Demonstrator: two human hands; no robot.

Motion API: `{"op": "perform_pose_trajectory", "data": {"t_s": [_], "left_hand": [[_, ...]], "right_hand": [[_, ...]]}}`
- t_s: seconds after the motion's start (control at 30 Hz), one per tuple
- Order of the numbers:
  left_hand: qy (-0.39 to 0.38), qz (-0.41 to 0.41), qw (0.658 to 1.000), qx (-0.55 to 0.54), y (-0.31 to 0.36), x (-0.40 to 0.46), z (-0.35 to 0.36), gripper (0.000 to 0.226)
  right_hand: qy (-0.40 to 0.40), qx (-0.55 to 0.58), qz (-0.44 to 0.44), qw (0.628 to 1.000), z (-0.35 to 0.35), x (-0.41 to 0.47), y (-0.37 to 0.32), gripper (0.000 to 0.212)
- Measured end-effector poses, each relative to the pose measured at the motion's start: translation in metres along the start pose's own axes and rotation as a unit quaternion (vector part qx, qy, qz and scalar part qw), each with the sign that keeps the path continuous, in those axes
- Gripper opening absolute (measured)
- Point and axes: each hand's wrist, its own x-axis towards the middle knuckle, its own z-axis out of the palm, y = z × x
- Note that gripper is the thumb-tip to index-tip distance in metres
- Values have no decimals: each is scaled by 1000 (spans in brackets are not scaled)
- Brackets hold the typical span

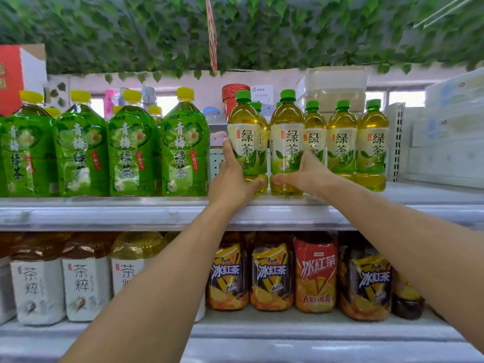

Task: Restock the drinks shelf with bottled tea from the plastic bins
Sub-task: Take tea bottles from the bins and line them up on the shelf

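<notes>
On the upper shelf (157, 209), my left hand (231, 179) and right hand (305, 174) each wrap fingers round a green tea bottle (245, 142), seemingly aligning both with the row at right.

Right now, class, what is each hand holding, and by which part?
Left hand grips one green tea bottle by its lower body; right hand grips the neighbouring bottle likewise, both on the shelf.

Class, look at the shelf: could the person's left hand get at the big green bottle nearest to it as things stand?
Probably not yet. The left hand has its grip round a green-capped tea bottle, so it is occupied. The big green bottle stands just beside it at the shelf front with nothing before it, so once the hand lets go, likely yes.
</notes>
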Motion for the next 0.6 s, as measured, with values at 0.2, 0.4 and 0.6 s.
{"op": "perform_pose_trajectory", "data": {"t_s": [0.2,0.4,0.6], "left_hand": [[-37,-3,996,84,5,-3,-5,109],[-34,95,987,128,-2,-51,-48,87],[64,128,965,219,-62,-149,-123,77]], "right_hand": [[2,-214,17,977,0,-31,-22,108],[21,-316,-48,947,-1,-96,-49,74],[60,-300,-203,930,48,-182,-69,64]]}}
